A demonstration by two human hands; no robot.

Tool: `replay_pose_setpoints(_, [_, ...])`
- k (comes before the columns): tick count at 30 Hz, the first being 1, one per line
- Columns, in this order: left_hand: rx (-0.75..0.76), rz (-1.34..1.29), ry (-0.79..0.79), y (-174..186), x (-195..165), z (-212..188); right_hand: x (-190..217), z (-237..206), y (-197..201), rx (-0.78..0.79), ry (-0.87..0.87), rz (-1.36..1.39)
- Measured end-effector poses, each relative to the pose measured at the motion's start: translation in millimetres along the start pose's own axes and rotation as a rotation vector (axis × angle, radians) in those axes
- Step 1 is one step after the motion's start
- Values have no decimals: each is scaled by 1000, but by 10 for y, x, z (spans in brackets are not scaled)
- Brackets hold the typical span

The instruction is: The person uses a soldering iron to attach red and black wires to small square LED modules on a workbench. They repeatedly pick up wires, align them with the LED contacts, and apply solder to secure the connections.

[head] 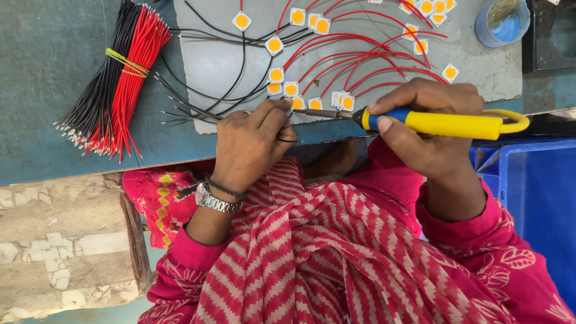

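Note:
My right hand (429, 129) grips a soldering iron (441, 123) with a yellow and blue handle, its metal tip pointing left toward a small square LED chip (298, 103). My left hand (252, 144), with a metal watch on the wrist, pinches a black wire (287, 139) by that chip, fingertips just beside the iron's tip. Both hands work at the near edge of a grey mat (210, 66). Several white square chips with yellow centres lie on the mat, many joined to red and black wires.
A tied bundle of red and black wires (120, 78) lies on the teal table (42, 72) at the left. A small blue cup (503, 24) stands at the far right. A blue crate (534, 198) sits right of my lap; a worn block (66, 240) is at lower left.

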State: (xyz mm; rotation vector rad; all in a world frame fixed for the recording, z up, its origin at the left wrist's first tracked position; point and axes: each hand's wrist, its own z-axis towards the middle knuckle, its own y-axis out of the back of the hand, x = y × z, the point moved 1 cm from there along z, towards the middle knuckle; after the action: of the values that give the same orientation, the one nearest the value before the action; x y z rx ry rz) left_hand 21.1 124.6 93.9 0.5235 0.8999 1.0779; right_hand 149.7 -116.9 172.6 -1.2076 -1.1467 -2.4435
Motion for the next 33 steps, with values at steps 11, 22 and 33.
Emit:
replay_pose_setpoints(11, [34, -27, 21, 34, 0, 24, 154, 177, -49, 47, 49, 23])
replay_pose_setpoints(22, [18, -56, 32, 36, 12, 58, 176, 222, -1, -28, 19, 82])
replay_pose_setpoints(33, [21, -89, 45, 32, 42, 52, 36, 193, -52, -46, -2, 97])
